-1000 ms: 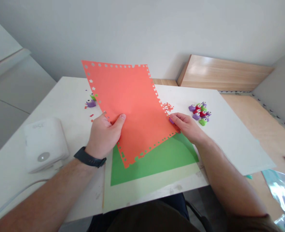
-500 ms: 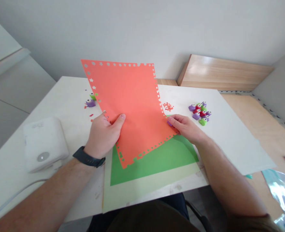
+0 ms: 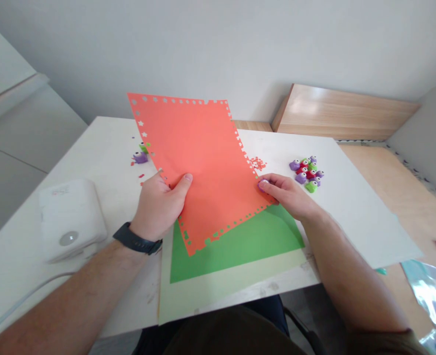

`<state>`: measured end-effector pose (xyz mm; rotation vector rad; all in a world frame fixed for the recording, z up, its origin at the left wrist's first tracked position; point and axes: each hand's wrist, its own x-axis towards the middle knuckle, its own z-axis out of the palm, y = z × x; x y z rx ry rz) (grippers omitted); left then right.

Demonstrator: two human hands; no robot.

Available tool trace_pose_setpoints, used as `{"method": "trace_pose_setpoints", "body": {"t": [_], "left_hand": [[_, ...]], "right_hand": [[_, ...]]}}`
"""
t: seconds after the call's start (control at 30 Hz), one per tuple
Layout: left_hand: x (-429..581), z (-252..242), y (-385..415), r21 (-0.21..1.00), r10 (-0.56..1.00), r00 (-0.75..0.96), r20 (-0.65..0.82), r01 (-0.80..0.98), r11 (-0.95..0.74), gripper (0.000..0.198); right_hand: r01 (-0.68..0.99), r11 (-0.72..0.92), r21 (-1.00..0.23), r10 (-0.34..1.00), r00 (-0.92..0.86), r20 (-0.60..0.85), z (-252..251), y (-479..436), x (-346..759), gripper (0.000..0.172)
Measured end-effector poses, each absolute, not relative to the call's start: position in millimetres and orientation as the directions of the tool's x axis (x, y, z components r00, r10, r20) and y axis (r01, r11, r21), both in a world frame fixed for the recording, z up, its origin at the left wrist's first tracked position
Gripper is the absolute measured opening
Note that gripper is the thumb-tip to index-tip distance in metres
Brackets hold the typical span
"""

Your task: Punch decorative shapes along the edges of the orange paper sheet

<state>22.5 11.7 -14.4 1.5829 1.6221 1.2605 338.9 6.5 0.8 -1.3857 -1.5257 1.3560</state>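
My left hand (image 3: pixel 164 195) is closed on the left edge of an orange sheet of paper (image 3: pixel 203 153), its thumb lying on the front. Small shapes, stars among them, are punched out along the sheet's borders. At the right edge, my right hand (image 3: pixel 286 192) pinches a small purple craft punch (image 3: pixel 264 184) with its thumb on top; the fingers underneath are hidden. The sheet is tilted up above a green sheet (image 3: pixel 236 256), which lies on a paler green one (image 3: pixel 221 293).
Several purple, red and green craft punches (image 3: pixel 306 172) cluster at the right. Orange punched bits (image 3: pixel 258 163) lie beside the sheet. Two more punches (image 3: pixel 141 157) and scraps sit left. A white box-like device (image 3: pixel 72 217) with a cable stands at the left on the white table (image 3: pixel 351 212).
The sheet's upper right corner has shifted left and slightly down. My right thumb has moved onto the top of the purple punch, which shows more now. My left hand keeps its hold.
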Motion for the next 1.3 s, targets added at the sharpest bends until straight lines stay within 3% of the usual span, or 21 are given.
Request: {"method": "trace_pose_setpoints", "body": {"t": [0.6,0.9,1.3], "left_hand": [[25.6,-10.5,10.3,0.875,0.955,-0.158,0.253,0.459,-0.156,0.034],[23.3,-4.9,8.3,0.860,0.953,-0.168,0.250,0.491,-0.139,0.033],[24.2,-0.6,6.3,0.861,0.945,-0.180,0.273,0.483,-0.157,0.032]], "right_hand": [[0.272,-0.170,-0.947,0.971,-0.116,-0.208,0.5,6.7,336.0,0.051],[0.184,-0.161,-0.970,0.956,-0.215,-0.199,-2.5,5.9,337.4,0.039],[0.092,-0.200,-0.975,0.943,-0.252,-0.217,-3.5,7.2,340.8,0.038]]}}
